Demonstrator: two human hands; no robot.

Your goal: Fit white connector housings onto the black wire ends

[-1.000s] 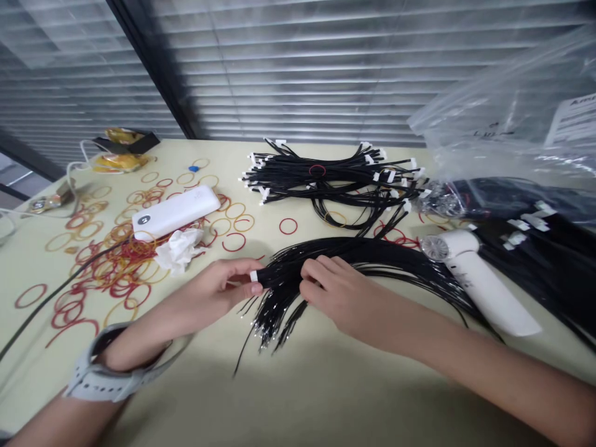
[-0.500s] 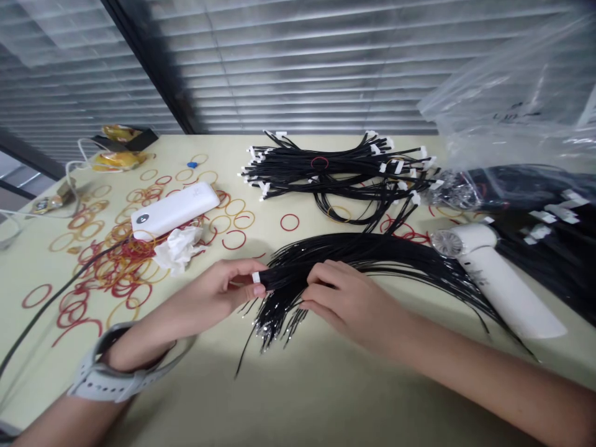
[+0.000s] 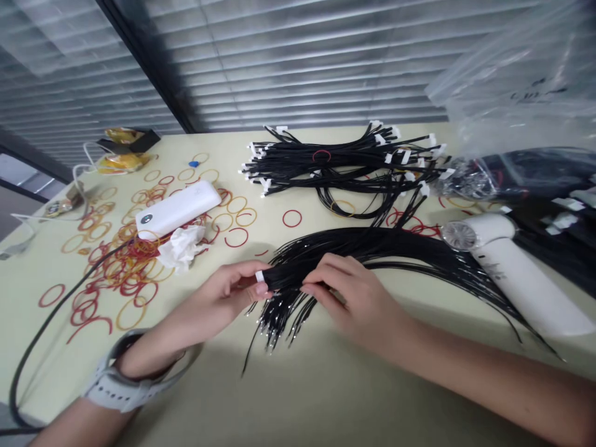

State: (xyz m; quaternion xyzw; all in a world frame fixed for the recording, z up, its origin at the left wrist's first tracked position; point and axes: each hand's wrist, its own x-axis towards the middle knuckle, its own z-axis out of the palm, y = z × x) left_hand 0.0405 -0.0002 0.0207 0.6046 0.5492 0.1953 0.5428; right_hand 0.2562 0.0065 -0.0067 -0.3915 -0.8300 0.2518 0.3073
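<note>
Hold white connector (image 3: pixel 259 275) steady in pinched left hand (image 3: pixel 234 290), center of frame; keep black wires (image 3: pixel 291 264) uncrossed in tightly pinched right hand (image 3: pixel 356 290).

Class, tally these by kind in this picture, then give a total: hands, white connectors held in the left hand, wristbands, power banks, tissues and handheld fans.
Hands: 2, left hand and right hand
White connector: 1
Wristband: 1
Power bank: 1
Tissue: 1
Fan: 1
Total: 7
</note>
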